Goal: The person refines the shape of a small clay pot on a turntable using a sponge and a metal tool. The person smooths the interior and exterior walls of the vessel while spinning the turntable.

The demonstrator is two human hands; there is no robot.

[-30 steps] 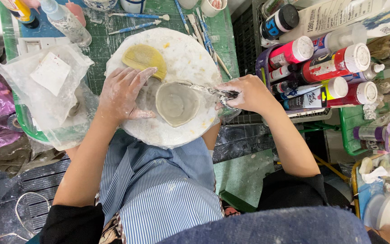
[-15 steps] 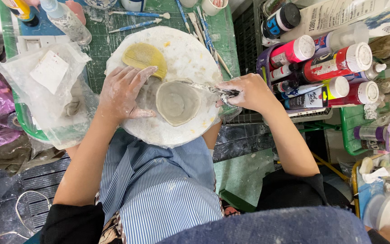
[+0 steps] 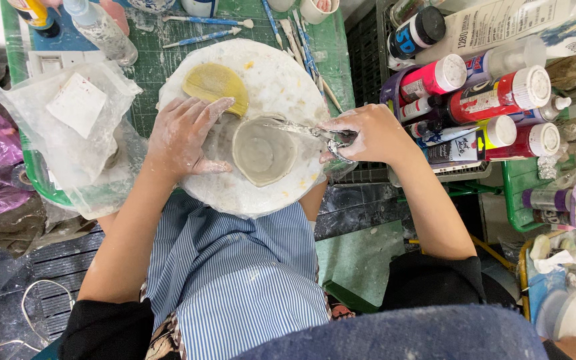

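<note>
Clay cup (image 3: 263, 151): set at centre of round white board (image 3: 281, 73); walls already raised, rim uneven, smoothing judged not finished.
Left hand (image 3: 185, 137): fingers spread open, pressed on cup's left side.
Right hand (image 3: 367, 133): closed around thin metal tool (image 3: 301, 129), tip laid over cup's rim.
Yellow sponge (image 3: 213, 84): above-left of cup, unused.

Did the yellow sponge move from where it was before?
No. The yellow sponge sits at the same upper-left spot on the white round board, just above the left hand, as in the earlier pictures.
</note>
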